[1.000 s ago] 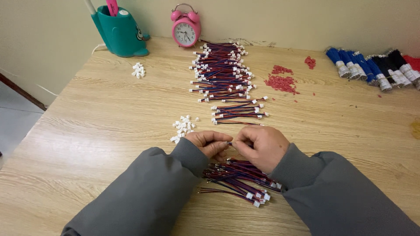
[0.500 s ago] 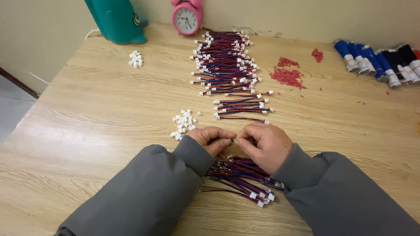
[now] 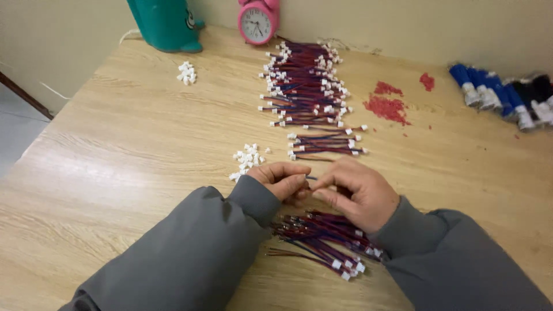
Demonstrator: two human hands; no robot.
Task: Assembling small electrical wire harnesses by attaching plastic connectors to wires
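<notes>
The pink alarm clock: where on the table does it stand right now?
In the head view, the pink alarm clock stands at the table's far edge by the wall, right of the teal container and just behind the long wire pile.

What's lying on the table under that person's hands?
Under the left hand and right hand lies a bundle of red-and-blue wires with white plugs. Its upper part is covered by the hands and grey sleeves.
</notes>
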